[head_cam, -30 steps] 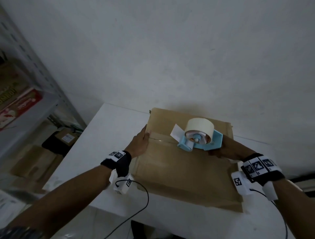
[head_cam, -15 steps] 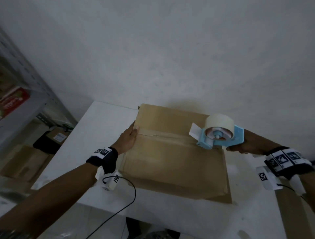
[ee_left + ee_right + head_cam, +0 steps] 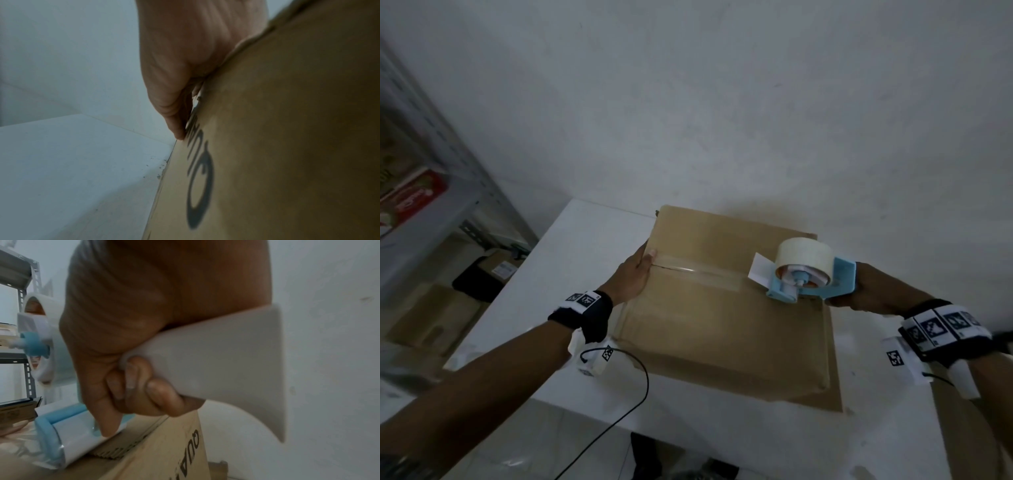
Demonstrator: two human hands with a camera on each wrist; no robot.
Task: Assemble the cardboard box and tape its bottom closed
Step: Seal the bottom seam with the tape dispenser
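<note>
The right hand [image 3: 851,294] is clenched around the pale handle [image 3: 226,363] of the tape dispenser [image 3: 810,279]; in the right wrist view its fingers [image 3: 144,386] curl fully under the handle, and the index finger extends down toward the dispenser's blue front plate. The left hand [image 3: 633,277] grips the left edge of the cardboard box [image 3: 722,325]: the thumb lies on the top face at the seam's left end, and in the left wrist view the fingers [image 3: 174,126] lie flat against the printed side wall.

The dispenser's front end rests on the box top near the right edge, roll of tape [image 3: 803,258] uppermost, handle pointing right beyond the box. A strip of clear tape [image 3: 698,272] runs along the centre seam from the left thumb to the dispenser; its long axis lies left to right across the box.

Both forearms reach forward, one to each side of the box. Each wrist carries a black band with printed markers.

The box stands with its flaps closed on the white tabletop [image 3: 571,260], close to the wall [image 3: 722,102]. A metal shelving unit [image 3: 431,192] stands at the left.
</note>
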